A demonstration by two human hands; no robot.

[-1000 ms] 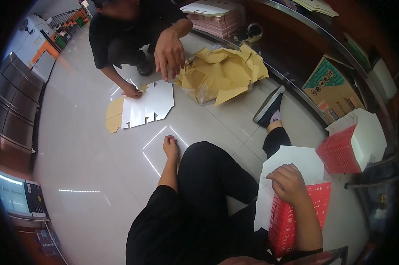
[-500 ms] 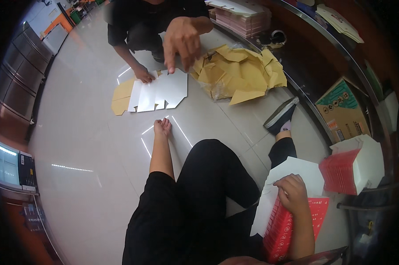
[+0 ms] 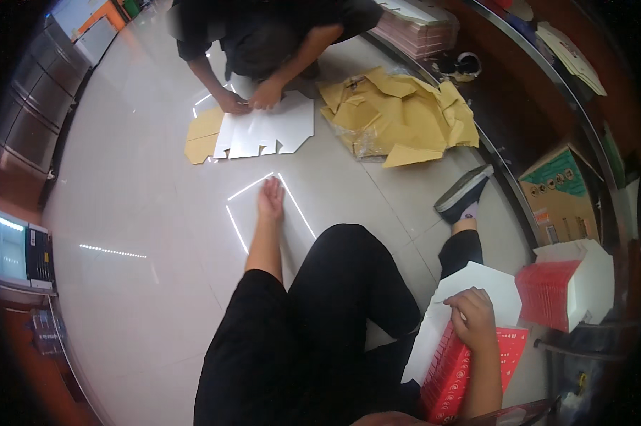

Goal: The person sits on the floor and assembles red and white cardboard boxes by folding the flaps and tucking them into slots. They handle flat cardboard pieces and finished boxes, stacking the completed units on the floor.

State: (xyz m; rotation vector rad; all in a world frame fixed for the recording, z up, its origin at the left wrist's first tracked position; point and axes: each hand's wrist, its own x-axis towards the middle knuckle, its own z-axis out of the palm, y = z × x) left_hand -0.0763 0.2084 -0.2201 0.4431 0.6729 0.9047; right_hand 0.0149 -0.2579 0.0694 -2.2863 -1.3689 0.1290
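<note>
My left hand [image 3: 271, 199] reaches out over the tiled floor, open, palm up and fingers stretched, holding nothing. At the lower right, my right hand [image 3: 473, 316] is closed, with curled fingers at the white edge of a stack of red-and-white cardboard blanks [image 3: 449, 376] beside my leg. Its fingertips are partly hidden. Across from me, a crouching person's hands [image 3: 253, 101] meet over a white cardboard blank [image 3: 278, 124] lying on the floor. A yellow-brown cardboard piece [image 3: 203, 135] sticks out under its left side.
Crumpled yellow-brown wrapping [image 3: 398, 121] lies beyond my outstretched shoe [image 3: 463, 195]. A brown-and-green carton [image 3: 558, 192] and another red-and-white stack [image 3: 561, 284] stand at the right. Flat pink-edged blanks [image 3: 416, 32] sit on a low shelf at the far right.
My left hand has uncurled and turned palm up. The other person's raised, pointing hand has come down to the white blank. My right hand stays on the stack.
</note>
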